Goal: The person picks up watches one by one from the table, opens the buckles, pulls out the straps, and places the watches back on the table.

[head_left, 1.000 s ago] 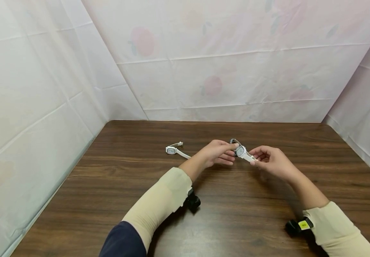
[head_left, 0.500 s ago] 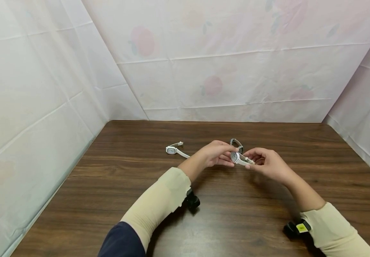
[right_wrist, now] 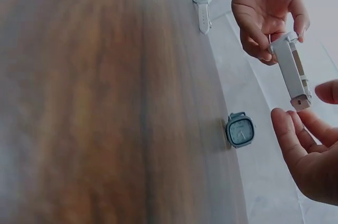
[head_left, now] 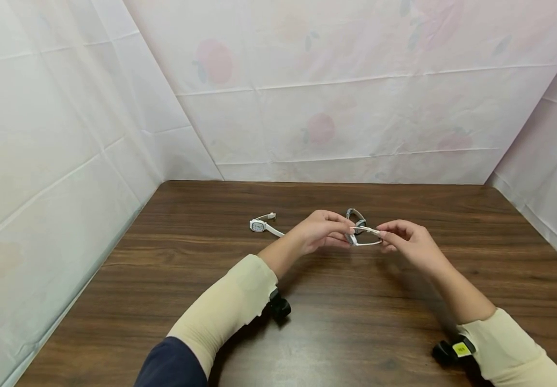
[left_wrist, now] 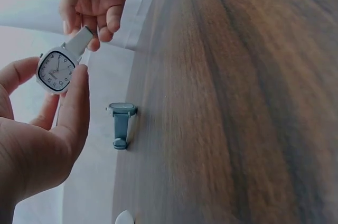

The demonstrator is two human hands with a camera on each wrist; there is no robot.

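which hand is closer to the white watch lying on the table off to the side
Left. The left hand is right beside the lying white watch, though not touching it. The right hand is farther away, beyond the left hand, pinching the held watch's strap.

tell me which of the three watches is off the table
The white watch held between both hands; the grey watch and the other white one lie on the table.
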